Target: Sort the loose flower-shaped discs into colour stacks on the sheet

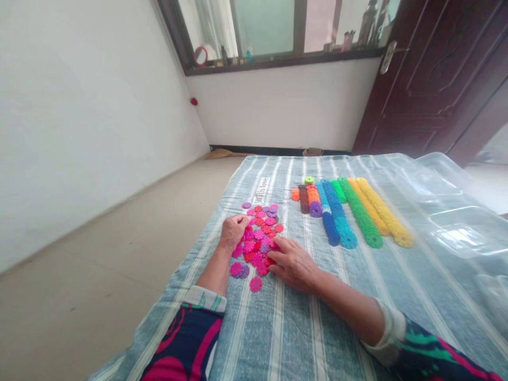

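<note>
A loose pile of notched plastic discs [257, 246] in pink, red and purple is spread on the striped cloth. At the pile's left edge, my left hand [233, 232] has its thumb and fingers pinched together on what looks like a pink disc, partly hidden by the fingertips. My right hand [294, 264] reaches in from the right with its fingers apart, the tips touching discs at the pile's right side. One pink disc [256, 284] lies by itself nearest to me. A pink disc [236, 269] overlaps a purple one below my left hand.
Rows of stacked discs sorted by colour lie to the right, among them a green row [363, 214], a yellow row [387, 214] and a blue row [333, 198]. Clear plastic boxes [432, 177] stand at the right edge of the striped cloth [293, 328]. A wall and door are beyond.
</note>
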{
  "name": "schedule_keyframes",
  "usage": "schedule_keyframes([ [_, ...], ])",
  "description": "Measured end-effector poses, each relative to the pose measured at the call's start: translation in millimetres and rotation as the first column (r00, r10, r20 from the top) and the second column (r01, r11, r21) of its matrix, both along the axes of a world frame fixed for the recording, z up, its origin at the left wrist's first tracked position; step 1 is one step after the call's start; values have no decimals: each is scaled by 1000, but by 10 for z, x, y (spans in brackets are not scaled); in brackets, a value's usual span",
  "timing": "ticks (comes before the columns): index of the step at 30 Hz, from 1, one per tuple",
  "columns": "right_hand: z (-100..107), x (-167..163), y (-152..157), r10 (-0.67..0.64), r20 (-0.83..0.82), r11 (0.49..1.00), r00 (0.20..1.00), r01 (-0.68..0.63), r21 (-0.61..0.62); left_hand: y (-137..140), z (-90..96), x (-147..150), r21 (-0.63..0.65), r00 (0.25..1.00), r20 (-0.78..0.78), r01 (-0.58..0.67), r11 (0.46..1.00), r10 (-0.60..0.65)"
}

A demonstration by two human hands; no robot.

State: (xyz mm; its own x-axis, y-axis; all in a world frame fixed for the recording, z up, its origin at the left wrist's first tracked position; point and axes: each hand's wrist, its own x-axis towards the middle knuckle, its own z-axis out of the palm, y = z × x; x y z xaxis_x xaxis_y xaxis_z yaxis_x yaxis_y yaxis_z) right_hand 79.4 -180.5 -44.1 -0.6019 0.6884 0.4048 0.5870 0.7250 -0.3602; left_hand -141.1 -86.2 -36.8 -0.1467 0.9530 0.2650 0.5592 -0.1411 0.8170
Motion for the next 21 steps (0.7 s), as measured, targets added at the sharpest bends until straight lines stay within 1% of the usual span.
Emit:
schedule_keyframes([
  [4, -5, -42, -155, 51, 5, 997, 999, -51, 56, 9, -21, -7, 7, 1000, -10, 5, 1000, -5],
  [9, 7, -89, -230, 141, 36, 987, 989, -143, 74, -9, -9, 19, 3, 1000, -3, 15, 1000, -15],
  [13, 24, -113, -267, 176, 30, 980, 984, -178, 88, -35, 23, 47, -1, 1000, 5, 4, 1000, -4],
  [15, 25, -128, -271, 163, 26, 982, 986, -164, 88, -40, 33, 55, -8, 1000, 1, 3, 1000, -3],
  [19, 3, -153, -231, 68, 39, 992, 997, -71, 101, -32, 24, 52, -9, 1000, -24, 3, 1000, -3],
  [21, -6, -157, -211, 48, 59, 993, 997, -54, 101, -27, 16, 47, -4, 999, -31, 6, 1000, -7],
])
